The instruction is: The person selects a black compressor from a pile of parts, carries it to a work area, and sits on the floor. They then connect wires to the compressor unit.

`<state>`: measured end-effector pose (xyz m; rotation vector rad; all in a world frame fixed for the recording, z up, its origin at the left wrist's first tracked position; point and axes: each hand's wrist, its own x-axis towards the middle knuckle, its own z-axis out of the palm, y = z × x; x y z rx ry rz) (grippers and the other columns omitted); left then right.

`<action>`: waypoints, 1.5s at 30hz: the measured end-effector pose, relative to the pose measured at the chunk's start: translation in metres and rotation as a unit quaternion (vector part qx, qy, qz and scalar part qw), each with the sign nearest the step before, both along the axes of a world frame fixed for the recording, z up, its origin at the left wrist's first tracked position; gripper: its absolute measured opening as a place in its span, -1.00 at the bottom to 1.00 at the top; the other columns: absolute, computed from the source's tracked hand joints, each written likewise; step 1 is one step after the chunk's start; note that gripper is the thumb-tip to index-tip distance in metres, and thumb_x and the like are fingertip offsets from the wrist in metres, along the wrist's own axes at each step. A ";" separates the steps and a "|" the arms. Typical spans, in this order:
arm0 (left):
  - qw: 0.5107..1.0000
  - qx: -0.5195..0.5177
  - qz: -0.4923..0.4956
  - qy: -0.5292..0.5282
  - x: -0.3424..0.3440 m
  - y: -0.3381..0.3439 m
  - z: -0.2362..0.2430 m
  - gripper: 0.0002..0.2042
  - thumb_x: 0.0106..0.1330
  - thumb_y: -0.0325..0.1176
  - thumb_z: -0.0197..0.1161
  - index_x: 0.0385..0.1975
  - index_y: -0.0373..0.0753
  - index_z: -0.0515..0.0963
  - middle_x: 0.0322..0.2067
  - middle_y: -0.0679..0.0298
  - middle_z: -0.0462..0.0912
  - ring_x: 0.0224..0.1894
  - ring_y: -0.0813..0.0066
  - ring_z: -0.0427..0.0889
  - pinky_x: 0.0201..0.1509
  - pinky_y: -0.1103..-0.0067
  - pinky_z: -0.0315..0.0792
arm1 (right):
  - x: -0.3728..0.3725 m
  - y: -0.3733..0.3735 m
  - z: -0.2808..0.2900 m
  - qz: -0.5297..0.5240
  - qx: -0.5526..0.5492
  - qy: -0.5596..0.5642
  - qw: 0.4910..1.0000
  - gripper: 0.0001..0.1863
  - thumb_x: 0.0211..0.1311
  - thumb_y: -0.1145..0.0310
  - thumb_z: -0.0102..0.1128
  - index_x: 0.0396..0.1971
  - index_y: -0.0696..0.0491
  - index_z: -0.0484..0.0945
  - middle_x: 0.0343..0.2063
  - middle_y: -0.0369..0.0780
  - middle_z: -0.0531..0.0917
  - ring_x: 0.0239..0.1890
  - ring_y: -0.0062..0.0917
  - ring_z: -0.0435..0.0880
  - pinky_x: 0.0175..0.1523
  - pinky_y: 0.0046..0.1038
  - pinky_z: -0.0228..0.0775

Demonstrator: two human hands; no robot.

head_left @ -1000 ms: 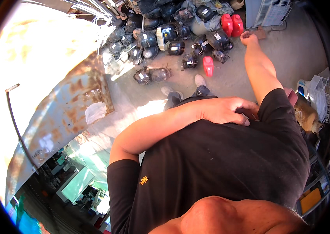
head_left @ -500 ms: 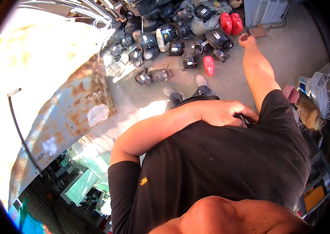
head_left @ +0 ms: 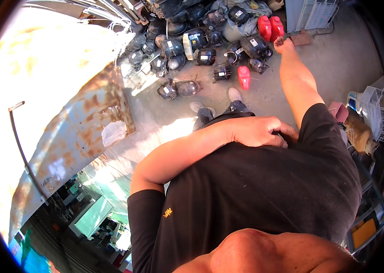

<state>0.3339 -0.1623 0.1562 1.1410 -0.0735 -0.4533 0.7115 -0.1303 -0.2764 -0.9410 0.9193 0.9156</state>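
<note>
My left forearm crosses in front of the black shirt (head_left: pixel 246 191). My left hand (head_left: pixel 258 132) rests against its front, fingers curled in at something dark; whether that is cloth or another thing is hidden. Stretched out ahead, my right arm ends in my right hand (head_left: pixel 284 46), its fingers loosely bent and apart with nothing visible in them. Nearest to it in the picture are two red plastic jugs (head_left: pixel 270 28) and a reddish-brown brick (head_left: pixel 301 38). A third red jug (head_left: pixel 244 77) lies closer to my shoes (head_left: pixel 234 94).
Black compressors (head_left: pixel 206 57) with white labels lie heaped ahead. A rusty metal sheet (head_left: pixel 87 113) covers the left side. At right are a clear plastic basket (head_left: pixel 373 107), a pink container (head_left: pixel 338 111) and a tan animal (head_left: pixel 360 134). A white wire rack (head_left: pixel 317 13) stands at the back.
My right hand has swung slightly left, closer to the red jugs, and its fingers look a little more spread. My left hand has hardly moved.
</note>
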 end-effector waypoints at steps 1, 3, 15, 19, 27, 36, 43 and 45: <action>1.000 0.008 0.006 0.018 0.001 0.001 0.000 -0.57 0.43 -0.38 0.15 0.27 -0.37 0.46 0.23 0.09 0.55 0.28 0.30 0.50 0.38 0.43 0.32 | -0.004 0.000 -0.001 0.000 -0.003 -0.002 1.000 -0.37 0.61 -0.12 -0.29 -0.36 0.09 0.58 -0.52 -0.24 0.68 -0.48 -0.47 0.66 -0.35 -0.39 0.53; 0.995 0.044 0.044 0.077 -0.003 -0.003 -0.017 -0.48 0.43 -0.34 0.17 0.37 -0.32 0.36 0.21 0.10 0.56 0.27 0.30 0.50 0.38 0.43 0.32 | -0.010 -0.001 -0.004 0.000 -0.009 -0.008 1.000 -0.38 0.61 -0.11 -0.28 -0.37 0.08 0.58 -0.52 -0.24 0.68 -0.48 -0.46 0.66 -0.35 -0.39 0.53; 0.980 -0.178 0.074 0.043 -0.006 0.011 -0.027 -0.54 0.44 -0.42 0.04 0.34 -0.34 0.42 0.17 0.12 0.59 0.26 0.35 0.52 0.38 0.43 0.32 | -0.012 -0.019 -0.006 0.069 -0.055 -0.054 0.995 -0.46 0.60 -0.05 -0.18 -0.32 0.08 0.61 -0.49 -0.25 0.70 -0.45 -0.48 0.67 -0.30 -0.39 0.53; 0.961 -0.046 0.261 0.072 -0.028 0.068 -0.082 -0.50 0.44 -0.41 0.05 0.37 -0.35 0.34 0.09 0.07 0.62 0.15 0.33 0.59 0.25 0.45 0.45 | -0.037 -0.051 -0.018 0.231 -0.097 -0.185 0.950 -0.51 0.56 -0.06 -0.05 -0.31 0.06 0.62 -0.46 -0.27 0.70 -0.44 -0.52 0.66 -0.32 -0.43 0.53; 0.610 0.503 0.370 0.488 -0.407 0.068 -0.271 -0.61 0.25 -0.36 0.15 0.04 -0.36 0.62 -0.16 -0.01 0.76 -0.07 0.07 0.73 0.09 0.34 0.54 | -0.161 -0.214 -0.051 0.495 -0.255 -0.125 0.821 -0.52 0.39 -0.12 0.22 -0.46 0.02 0.58 -0.53 -0.29 0.65 -0.50 -0.54 0.63 -0.39 -0.42 0.51; 0.629 0.260 0.398 0.615 -0.523 -0.130 -0.270 -0.61 0.35 -0.25 0.18 0.07 -0.36 0.60 -0.20 0.13 0.76 -0.22 0.36 0.72 -0.14 0.43 0.57 | -0.170 -0.265 -0.049 0.594 -0.279 -0.075 0.751 -0.75 0.29 0.20 0.26 -0.48 0.04 0.58 -0.56 -0.26 0.64 -0.50 -0.50 0.64 -0.40 -0.39 0.50; 0.693 0.346 0.416 0.478 -0.396 -0.046 -0.247 -0.62 0.36 -0.34 0.17 0.13 -0.37 0.56 -0.12 -0.05 0.75 -0.06 0.21 0.73 0.09 0.42 0.52 | -0.129 -0.104 -0.011 0.604 -0.213 -0.250 0.726 -0.80 0.27 0.24 0.26 -0.41 0.07 0.63 -0.50 -0.26 0.67 -0.48 -0.58 0.64 -0.38 -0.47 0.53; 0.674 0.339 0.503 0.422 -0.383 -0.016 -0.230 -0.62 0.37 -0.35 0.17 0.13 -0.37 0.55 -0.07 -0.02 0.73 0.00 0.24 0.71 0.17 0.43 0.49 | -0.131 -0.059 0.002 0.605 -0.164 -0.318 0.711 -0.72 0.25 0.23 0.25 -0.51 0.15 0.61 -0.55 -0.22 0.67 -0.59 -0.54 0.59 -0.48 -0.48 0.43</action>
